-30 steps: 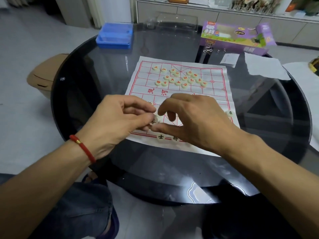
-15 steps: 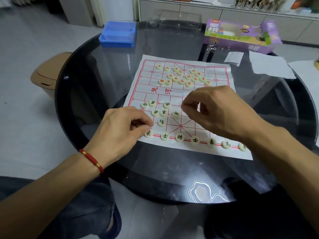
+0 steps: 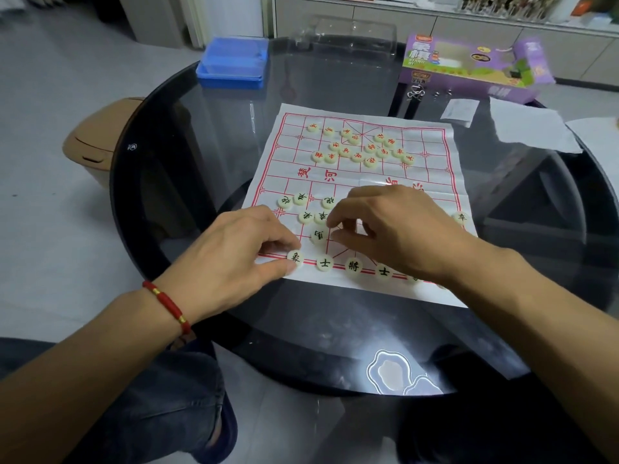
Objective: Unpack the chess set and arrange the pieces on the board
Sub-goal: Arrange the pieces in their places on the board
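A white chess board sheet with a red grid (image 3: 435,182) lies on the round black glass table (image 3: 167,182). Red-lettered pieces (image 3: 361,145) are bunched on its far half. Black-lettered pieces stand along the near edge: an elephant piece (image 3: 295,258), an advisor (image 3: 324,262), the general (image 3: 353,265) and a second advisor (image 3: 383,271). Several loose black pieces (image 3: 305,216) lie left of centre. My left hand (image 3: 241,249) pinches the elephant piece between thumb and forefinger. My right hand (image 3: 402,229) hovers with bent fingertips beside a horse piece (image 3: 319,235), nothing between them, and hides more of the near row.
At the far side are a blue lidded box (image 3: 232,63), a clear plastic cover (image 3: 355,31), the purple chess box (image 3: 469,68), a small packet (image 3: 459,110) and torn paper (image 3: 532,125). A tan bin (image 3: 97,139) stands on the floor to the left.
My hands, together over the near half a second ago, have parted. The left went down to the elephant piece at the near edge; the right lifted, then came down left beside the horse piece.
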### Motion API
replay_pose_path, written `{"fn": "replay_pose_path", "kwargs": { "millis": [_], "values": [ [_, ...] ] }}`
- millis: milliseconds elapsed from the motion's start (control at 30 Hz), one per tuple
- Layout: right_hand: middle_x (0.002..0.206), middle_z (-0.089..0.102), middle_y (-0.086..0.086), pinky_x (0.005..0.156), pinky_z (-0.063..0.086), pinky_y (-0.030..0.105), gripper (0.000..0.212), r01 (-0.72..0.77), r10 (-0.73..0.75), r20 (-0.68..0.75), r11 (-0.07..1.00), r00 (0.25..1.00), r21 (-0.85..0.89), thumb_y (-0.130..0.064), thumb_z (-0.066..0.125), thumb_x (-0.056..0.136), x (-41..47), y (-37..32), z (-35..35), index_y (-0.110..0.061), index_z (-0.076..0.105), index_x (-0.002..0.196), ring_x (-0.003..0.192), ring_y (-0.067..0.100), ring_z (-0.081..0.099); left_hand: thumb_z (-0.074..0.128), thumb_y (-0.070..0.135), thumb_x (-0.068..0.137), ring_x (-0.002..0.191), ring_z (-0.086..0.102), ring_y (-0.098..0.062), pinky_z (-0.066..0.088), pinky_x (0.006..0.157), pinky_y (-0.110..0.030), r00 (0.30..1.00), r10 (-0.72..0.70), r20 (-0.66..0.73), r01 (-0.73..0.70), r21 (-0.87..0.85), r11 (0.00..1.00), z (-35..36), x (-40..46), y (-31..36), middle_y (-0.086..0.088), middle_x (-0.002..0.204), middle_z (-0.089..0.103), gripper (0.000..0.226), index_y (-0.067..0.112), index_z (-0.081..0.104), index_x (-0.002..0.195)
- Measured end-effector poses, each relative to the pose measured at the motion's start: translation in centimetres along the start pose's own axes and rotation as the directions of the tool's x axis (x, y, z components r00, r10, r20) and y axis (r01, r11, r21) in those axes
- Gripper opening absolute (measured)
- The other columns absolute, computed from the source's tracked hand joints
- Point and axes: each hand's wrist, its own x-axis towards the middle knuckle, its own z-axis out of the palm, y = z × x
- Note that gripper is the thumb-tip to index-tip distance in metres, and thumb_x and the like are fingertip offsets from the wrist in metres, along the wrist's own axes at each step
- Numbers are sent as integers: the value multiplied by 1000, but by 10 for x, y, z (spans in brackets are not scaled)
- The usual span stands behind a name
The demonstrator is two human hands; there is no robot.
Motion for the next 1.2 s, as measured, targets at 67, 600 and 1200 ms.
{"fn": "replay_pose_path", "kwargs": {
  "millis": [67,600,1200],
  "values": [
    [110,66,-8,66,51,26,27,24,-23,42,999,999,-22,-32,61,99,4,-3,3,-30,67,126,85,11,59,77,33,84,97,56,-2,42,78,-9,1000,-9,-4,9,-3,1000,0,0,1,15,104,61,31,30,74,115],
    [97,66,-6,60,50,30,34,91,-93,-156,996,983,-19,-54,57,96,19,-25,2,-26,73,108,78,16,62,76,20,87,80,73,-15,61,76,-30,953,-281,-113,170,-566,806,-9,4,8,2,87,75,12,21,76,99],
    [95,68,-5,60,52,32,31,-47,48,-145,999,988,12,-39,50,98,8,8,-8,-22,76,102,70,9,55,71,22,92,94,61,1,45,62,-9,996,-83,17,83,-25,996,-17,7,-14,17,106,67,11,30,76,97]
  ]
}}
